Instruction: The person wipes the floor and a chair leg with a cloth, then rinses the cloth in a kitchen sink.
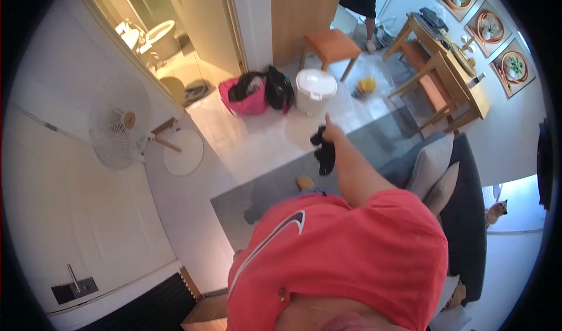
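My right arm reaches forward over the grey rug (252, 196). My right hand (332, 133) grips a small dark bunched cloth (325, 156), which hangs from the palm side, while the index finger points forward. Its exact kind does not show. Just beyond the fingertip stands a white lidded bin (316, 91), apart from the hand. Left of the bin are a black bag (279, 90) and a pink open bag (249, 104) with dark clothes in it. My left hand is hidden beside my red shirt.
A standing fan (121, 126) is on the left, near a bathroom doorway. An orange-topped stool (332, 45), a yellow bag (367, 85) and a wooden table (477, 100) with chairs lie ahead. A dark sofa (465, 231) with cushions is at right. Another person stands far back.
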Available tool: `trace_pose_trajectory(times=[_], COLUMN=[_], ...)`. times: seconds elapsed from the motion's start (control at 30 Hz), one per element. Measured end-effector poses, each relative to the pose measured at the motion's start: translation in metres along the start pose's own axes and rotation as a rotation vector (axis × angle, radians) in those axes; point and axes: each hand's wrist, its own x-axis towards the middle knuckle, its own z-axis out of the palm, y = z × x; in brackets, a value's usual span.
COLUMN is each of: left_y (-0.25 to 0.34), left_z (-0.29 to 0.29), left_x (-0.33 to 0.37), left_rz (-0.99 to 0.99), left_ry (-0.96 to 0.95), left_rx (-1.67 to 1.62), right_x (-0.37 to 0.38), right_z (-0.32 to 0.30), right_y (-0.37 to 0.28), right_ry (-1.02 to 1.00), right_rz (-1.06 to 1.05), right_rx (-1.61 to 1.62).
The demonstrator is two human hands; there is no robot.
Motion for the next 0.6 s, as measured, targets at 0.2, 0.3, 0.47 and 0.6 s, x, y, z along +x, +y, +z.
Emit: trace_pose_trajectory(times=[0.2, 0.3, 0.47, 0.6], left_y=[-0.028, -0.039, -0.057, -0.057], left_z=[-0.026, -0.032, -0.032, -0.015], left_x=[-0.009, -0.012, -0.004, -0.013], left_rz=[-0.038, -0.084, 0.014, -0.059], left_ry=[0.064, 0.125, -0.029, 0.000], left_rx=[-0.134, -0.303, -0.714, -0.451], right_x=[0.013, -0.003, -0.056, -0.046], right_z=[-0.047, -0.014, 0.108, 0.135], right_y=[-0.017, -0.040, -0.020, 0.004], right_ry=[0.013, -0.003, -0.035, -0.318], right_rz=[0.056, 0.008, 0.025, 0.035], right_rx=[-0.117, -0.072, 0.028, -0.249])
